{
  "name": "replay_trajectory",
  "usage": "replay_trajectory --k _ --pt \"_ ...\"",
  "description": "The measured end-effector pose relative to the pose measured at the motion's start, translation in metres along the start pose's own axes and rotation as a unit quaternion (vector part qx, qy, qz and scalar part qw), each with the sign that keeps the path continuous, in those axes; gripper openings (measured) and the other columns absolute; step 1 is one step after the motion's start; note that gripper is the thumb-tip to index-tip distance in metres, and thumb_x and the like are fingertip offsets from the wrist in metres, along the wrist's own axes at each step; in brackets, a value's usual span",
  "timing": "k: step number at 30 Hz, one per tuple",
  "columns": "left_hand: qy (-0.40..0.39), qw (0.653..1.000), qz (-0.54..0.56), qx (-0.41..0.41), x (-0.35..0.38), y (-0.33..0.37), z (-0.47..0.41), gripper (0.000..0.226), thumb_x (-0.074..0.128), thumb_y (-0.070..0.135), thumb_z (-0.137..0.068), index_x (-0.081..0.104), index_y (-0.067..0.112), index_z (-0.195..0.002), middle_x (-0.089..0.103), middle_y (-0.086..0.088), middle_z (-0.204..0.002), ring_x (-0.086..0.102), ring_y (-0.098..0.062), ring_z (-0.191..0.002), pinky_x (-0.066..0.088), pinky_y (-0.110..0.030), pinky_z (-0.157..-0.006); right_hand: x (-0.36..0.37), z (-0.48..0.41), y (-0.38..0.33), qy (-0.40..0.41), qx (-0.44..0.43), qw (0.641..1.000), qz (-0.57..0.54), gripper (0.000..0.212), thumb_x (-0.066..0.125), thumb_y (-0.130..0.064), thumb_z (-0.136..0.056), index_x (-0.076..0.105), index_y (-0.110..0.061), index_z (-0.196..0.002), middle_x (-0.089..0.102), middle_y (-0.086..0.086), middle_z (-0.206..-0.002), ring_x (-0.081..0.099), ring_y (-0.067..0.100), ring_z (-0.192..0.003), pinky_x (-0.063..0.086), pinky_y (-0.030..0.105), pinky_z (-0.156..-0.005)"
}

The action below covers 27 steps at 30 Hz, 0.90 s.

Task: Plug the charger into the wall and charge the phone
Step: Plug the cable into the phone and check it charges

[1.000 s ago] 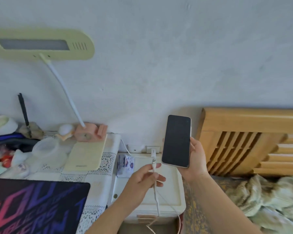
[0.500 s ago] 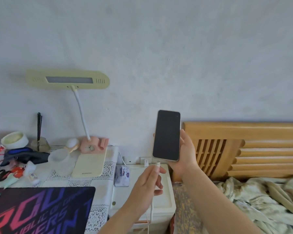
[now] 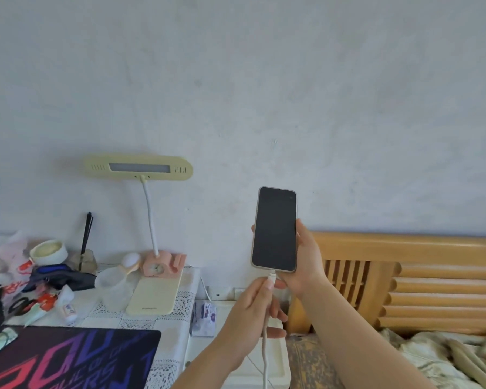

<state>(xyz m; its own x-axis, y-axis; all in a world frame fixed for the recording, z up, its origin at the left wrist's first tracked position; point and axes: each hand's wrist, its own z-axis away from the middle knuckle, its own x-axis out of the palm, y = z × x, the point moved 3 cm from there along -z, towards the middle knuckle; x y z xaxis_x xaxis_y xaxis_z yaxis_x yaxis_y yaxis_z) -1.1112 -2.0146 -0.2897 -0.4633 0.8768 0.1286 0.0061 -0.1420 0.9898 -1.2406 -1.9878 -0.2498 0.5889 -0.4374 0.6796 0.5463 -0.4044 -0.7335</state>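
**Cable tip now at the phone's bottom port**

A moment ago the white connector was a little below the phone and apart from it; now it meets the bottom edge, so the joining step is nearly done or just done. I cannot tell if it sits fully inside, and the screen is dark, so no sign of charging shows.

The left hand [image 3: 250, 315] is closed on the thin white charging cable [image 3: 265, 346], thumb and forefinger pinching it just under the connector [image 3: 272, 275]. The cable hangs down from this hand and leaves the picture at the bottom. To the left of this hand stands the bench [image 3: 180, 327] with a lace cloth, carrying a pale yellow desk lamp with a pink base [image 3: 149, 175]. Behind the left hand, low on the wall, a white socket strip [image 3: 222, 293] is partly visible; whether the charger is plugged there I cannot tell.

The right hand [image 3: 306, 262] is clamped around the black-screened, light-framed smartphone [image 3: 274, 228], holding it upright just above the left hand. To its right is the wooden slatted bed headboard [image 3: 404, 276].

I judge that a firm short push remains, then a check of the screen.
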Motion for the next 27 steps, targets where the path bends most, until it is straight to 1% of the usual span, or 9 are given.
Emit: replay_trajectory --k 4,6,10,12,15,18,21,25,27 --pt "0.008 1.0 0.017 -0.004 0.005 0.002 0.002 0.03 0.039 0.041 -0.097 0.066 0.029 -0.094 0.053 0.006 -0.058 0.067 -0.01 -0.07 0.061 -0.036 -0.065 0.0 0.003 -0.002 0.015 0.001 1.0 0.006 0.047 0.054 -0.047 -0.086 0.066 -0.014 -0.117 0.064 0.021 -0.127 0.066 0.036 -0.107 0.056 0.045 -0.082" --pt "0.013 1.0 0.021 -0.006 0.005 0.003 0.002 0.032 0.038 0.04 -0.098 0.067 0.029 -0.093 0.054 0.006 -0.056 0.067 -0.009 -0.069 0.061 -0.034 -0.064 -0.001 0.004 -0.002 0.025 -0.001 1.0 0.008 0.045 0.05 -0.048 -0.09 0.068 -0.015 -0.115 0.065 0.021 -0.125 0.066 0.036 -0.107 0.057 0.045 -0.082" --pt "0.029 0.999 0.027 -0.011 0.008 0.005 0.001 0.033 0.039 0.039 -0.098 0.068 0.025 -0.092 0.054 0.004 -0.056 0.066 -0.012 -0.068 0.06 -0.033 -0.064 -0.002 0.004 -0.005 0.041 -0.009 0.999 0.022 0.048 0.048 -0.049 -0.092 0.064 -0.014 -0.12 0.065 0.021 -0.126 0.063 0.039 -0.113 0.052 0.05 -0.091" --pt "0.037 0.999 0.03 -0.014 0.01 0.007 0.0 0.033 0.038 0.037 -0.098 0.067 0.022 -0.094 0.055 0.003 -0.055 0.066 -0.012 -0.068 0.06 -0.032 -0.064 -0.004 0.004 -0.006 0.047 -0.006 0.998 0.034 0.048 0.047 -0.049 -0.093 0.063 -0.014 -0.121 0.066 0.021 -0.124 0.064 0.039 -0.111 0.051 0.05 -0.092" --pt "0.045 0.998 0.034 -0.017 0.012 0.008 -0.001 0.033 0.037 0.033 -0.1 0.066 0.017 -0.097 0.058 0.002 -0.057 0.067 -0.013 -0.07 0.06 -0.03 -0.064 -0.006 0.004 -0.006 0.049 -0.001 0.998 0.048 0.048 0.045 -0.049 -0.094 0.063 -0.013 -0.121 0.066 0.021 -0.123 0.064 0.039 -0.111 0.048 0.054 -0.099" --pt "0.056 0.998 0.029 -0.012 0.014 0.009 -0.003 0.034 0.035 0.031 -0.1 0.064 0.015 -0.096 0.06 0.001 -0.058 0.068 -0.014 -0.073 0.061 -0.031 -0.066 -0.004 0.003 -0.007 0.033 0.002 0.998 0.049 0.047 0.045 -0.048 -0.094 0.063 -0.013 -0.119 0.066 0.021 -0.123 0.064 0.04 -0.11 0.049 0.054 -0.097" --pt "0.066 0.997 0.03 -0.012 0.015 0.009 -0.004 0.034 0.034 0.031 -0.1 0.063 0.014 -0.093 0.06 0.002 -0.058 0.068 -0.014 -0.073 0.06 -0.029 -0.066 -0.003 0.002 -0.007 0.017 0.006 0.999 0.047 0.049 0.046 -0.048 -0.093 0.06 -0.012 -0.124 0.064 0.022 -0.126 0.063 0.04 -0.112 0.049 0.054 -0.097" --pt "0.073 0.997 0.025 -0.008 0.015 0.009 -0.005 0.034 0.034 0.031 -0.1 0.062 0.012 -0.092 0.059 -0.001 -0.061 0.069 -0.012 -0.072 0.06 -0.028 -0.065 -0.003 0.003 -0.005 0.009 0.012 0.999 0.029 0.05 0.046 -0.048 -0.094 0.061 -0.011 -0.124 0.063 0.022 -0.127 0.064 0.039 -0.11 0.054 0.05 -0.09" --pt "0.081 0.996 0.024 -0.01 0.014 0.008 -0.006 0.034 0.035 0.031 -0.1 0.062 0.011 -0.092 0.058 -0.002 -0.06 0.07 -0.011 -0.07 0.06 -0.027 -0.063 -0.005 0.003 -0.004 0.012 0.012 1.0 0.017 0.049 0.045 -0.046 -0.095 0.063 -0.011 -0.123 0.064 0.022 -0.126 0.063 0.039 -0.112 0.052 0.051 -0.094"
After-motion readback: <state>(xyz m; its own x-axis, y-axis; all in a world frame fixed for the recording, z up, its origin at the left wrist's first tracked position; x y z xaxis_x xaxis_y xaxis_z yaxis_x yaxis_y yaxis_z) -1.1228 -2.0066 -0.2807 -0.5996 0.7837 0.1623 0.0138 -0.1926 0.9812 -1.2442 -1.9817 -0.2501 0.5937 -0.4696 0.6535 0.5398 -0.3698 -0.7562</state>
